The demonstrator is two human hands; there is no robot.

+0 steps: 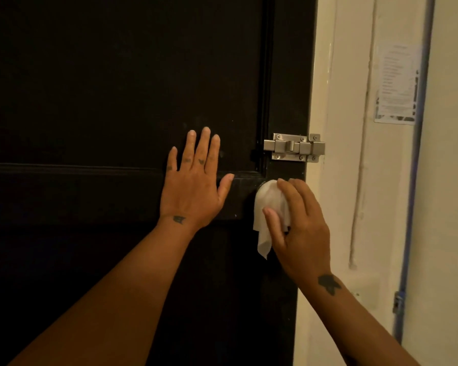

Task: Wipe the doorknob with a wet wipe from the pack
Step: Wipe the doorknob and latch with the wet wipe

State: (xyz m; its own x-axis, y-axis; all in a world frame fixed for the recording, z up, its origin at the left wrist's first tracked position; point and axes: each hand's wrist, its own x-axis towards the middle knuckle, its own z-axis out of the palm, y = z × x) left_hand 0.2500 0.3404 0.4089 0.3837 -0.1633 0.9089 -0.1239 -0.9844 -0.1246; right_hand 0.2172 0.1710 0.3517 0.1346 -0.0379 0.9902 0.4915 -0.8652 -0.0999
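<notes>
The knob sits near the door's (117, 101) right edge, below the bolt (294, 147), hidden under the wipe (269, 199). The right hand (299, 228) is cupped and clamped over the wipe, likely to rub all round. The left hand (193, 186) lies flat and spread on the door, apparently steadying it.

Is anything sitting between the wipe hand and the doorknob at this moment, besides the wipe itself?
Nothing visible. The right hand presses the wet wipe over the spot where the doorknob sits; the knob itself is hidden under it. The left hand lies flat on the door, off to the side.
</notes>
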